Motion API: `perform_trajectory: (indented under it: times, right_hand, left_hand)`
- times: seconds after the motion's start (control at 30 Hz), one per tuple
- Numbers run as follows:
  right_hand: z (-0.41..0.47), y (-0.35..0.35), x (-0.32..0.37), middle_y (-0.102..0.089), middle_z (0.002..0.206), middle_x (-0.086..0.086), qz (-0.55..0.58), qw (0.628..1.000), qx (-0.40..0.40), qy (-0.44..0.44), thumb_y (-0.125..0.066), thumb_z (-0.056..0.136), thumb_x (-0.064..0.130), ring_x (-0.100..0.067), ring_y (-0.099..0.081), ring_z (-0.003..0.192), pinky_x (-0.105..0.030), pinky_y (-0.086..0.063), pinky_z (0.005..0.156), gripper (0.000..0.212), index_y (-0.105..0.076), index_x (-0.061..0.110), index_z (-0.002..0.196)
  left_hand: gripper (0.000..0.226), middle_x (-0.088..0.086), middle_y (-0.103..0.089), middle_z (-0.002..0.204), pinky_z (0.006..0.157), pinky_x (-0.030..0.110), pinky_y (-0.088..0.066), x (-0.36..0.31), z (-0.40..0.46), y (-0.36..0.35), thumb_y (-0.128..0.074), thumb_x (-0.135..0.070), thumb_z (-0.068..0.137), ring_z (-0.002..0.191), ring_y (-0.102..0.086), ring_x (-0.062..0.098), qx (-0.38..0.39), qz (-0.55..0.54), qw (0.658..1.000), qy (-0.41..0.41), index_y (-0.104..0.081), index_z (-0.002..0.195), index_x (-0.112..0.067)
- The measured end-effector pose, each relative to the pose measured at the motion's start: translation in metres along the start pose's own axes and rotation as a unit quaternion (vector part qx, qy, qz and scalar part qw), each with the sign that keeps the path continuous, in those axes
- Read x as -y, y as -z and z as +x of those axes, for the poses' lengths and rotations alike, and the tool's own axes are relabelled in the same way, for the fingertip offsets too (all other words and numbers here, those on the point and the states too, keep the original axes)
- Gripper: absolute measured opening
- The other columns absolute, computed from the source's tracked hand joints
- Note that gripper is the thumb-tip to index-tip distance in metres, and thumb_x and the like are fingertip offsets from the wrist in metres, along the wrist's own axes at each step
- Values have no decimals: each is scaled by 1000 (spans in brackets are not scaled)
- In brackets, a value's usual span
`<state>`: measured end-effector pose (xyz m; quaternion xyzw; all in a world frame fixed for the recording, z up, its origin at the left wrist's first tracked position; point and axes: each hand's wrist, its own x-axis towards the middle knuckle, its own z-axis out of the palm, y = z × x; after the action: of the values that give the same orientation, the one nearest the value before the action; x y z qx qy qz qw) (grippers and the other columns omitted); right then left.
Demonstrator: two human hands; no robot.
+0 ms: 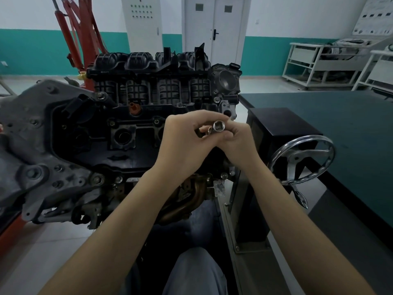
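Holding a shiny round silver metal socket [219,126] up in front of the big black and grey car engine [131,116], the person seems to be just getting the tool ready. No bolt looks undone yet, so most of the work is probably left. The left hand [185,141] and right hand [238,143] touch each other. Both pinch the socket with bent fingers.
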<state>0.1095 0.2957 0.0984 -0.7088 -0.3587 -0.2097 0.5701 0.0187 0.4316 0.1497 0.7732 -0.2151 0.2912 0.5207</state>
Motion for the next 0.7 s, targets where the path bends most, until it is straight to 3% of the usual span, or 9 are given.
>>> perform_trajectory:
  times: [0.1, 0.17, 0.23, 0.33, 0.37, 0.47, 0.53, 0.63, 0.7]
  right_hand:
    - [-2, 0, 2, -68, 86, 28, 10, 1000, 26, 2, -65, 83, -2, 7, -64, 87, -11, -47, 77, 30, -61, 17, 107]
    - [-1, -1, 2, -68, 81, 30, 10, 1000, 25, -7, -65, 81, -1, 8, -64, 84, -10, -47, 77, 29, -62, 14, 106]
    - [-1, 0, 2, -70, 81, 21, 10, 1000, -2, -12, -71, 76, -4, 1, -67, 83, -16, -50, 77, 30, -67, 8, 103]
    - [-1, 1, 1, -73, 90, -7, 13, 1000, -13, -7, -73, 75, -9, -17, -70, 87, -27, -54, 81, 24, -71, -3, 98]
    - [-1, 2, 1, -73, 92, -4, 14, 1000, -6, -6, -71, 77, -9, -15, -70, 88, -25, -53, 81, 24, -70, -2, 100]
    - [-3, 2, 4, -69, 85, 25, 13, 1000, 27, -5, -65, 82, -6, 5, -65, 85, -12, -47, 77, 33, -61, 16, 106]
    - [-3, 1, 5, -68, 81, 28, 17, 999, 25, -12, -64, 81, 0, 6, -65, 84, -12, -48, 77, 31, -60, 17, 106]
    - [-1, 1, 4, -72, 82, 14, 23, 1000, -11, -16, -75, 73, -3, -5, -69, 82, -21, -52, 78, 31, -69, 12, 99]
    - [-1, 1, 4, -73, 87, -3, 19, 1000, -15, -10, -74, 75, -6, -16, -70, 86, -28, -54, 80, 26, -71, 2, 99]
  left_hand:
    - [34, 0, -72, 98, 93, 29, -54, 1, 0, 2, -73, 6, 78, 98, -69, 9, 26, -53, 998, 11, -70, 109, -8]
    - [40, 5, -72, 101, 95, 31, -53, 3, 0, 4, -70, 12, 78, 101, -69, 13, 64, -75, 995, 2, -66, 113, -6]
    - [41, 2, -71, 102, 94, 30, -53, 3, -1, 3, -74, 9, 76, 101, -68, 11, 71, -51, 996, -6, -66, 112, -10]
    - [33, -3, -73, 93, 88, 28, -55, 4, -1, 1, -83, -3, 70, 92, -69, 6, 15, -1, 1000, -12, -73, 100, -13]
    - [31, -5, -73, 91, 86, 27, -56, 4, -1, 0, -83, -5, 70, 90, -69, 4, 0, 1, 1000, -12, -73, 98, -15]
    - [38, -10, -70, 94, 89, 26, -54, 4, -1, -1, -77, 2, 75, 94, -69, 4, 9, -25, 1000, -6, -69, 105, -20]
    - [43, -5, -71, 98, 92, 27, -53, 5, -1, 0, -73, 9, 76, 99, -69, 8, 40, -59, 997, -2, -66, 110, -16]
    - [42, 2, -72, 101, 93, 29, -53, 4, -1, 1, -77, 6, 73, 99, -69, 10, 52, -46, 998, -6, -68, 110, -11]
    - [35, -3, -73, 95, 88, 24, -54, 4, -1, 0, -83, -2, 70, 93, -69, 6, 6, -22, 1000, -8, -72, 101, -12]
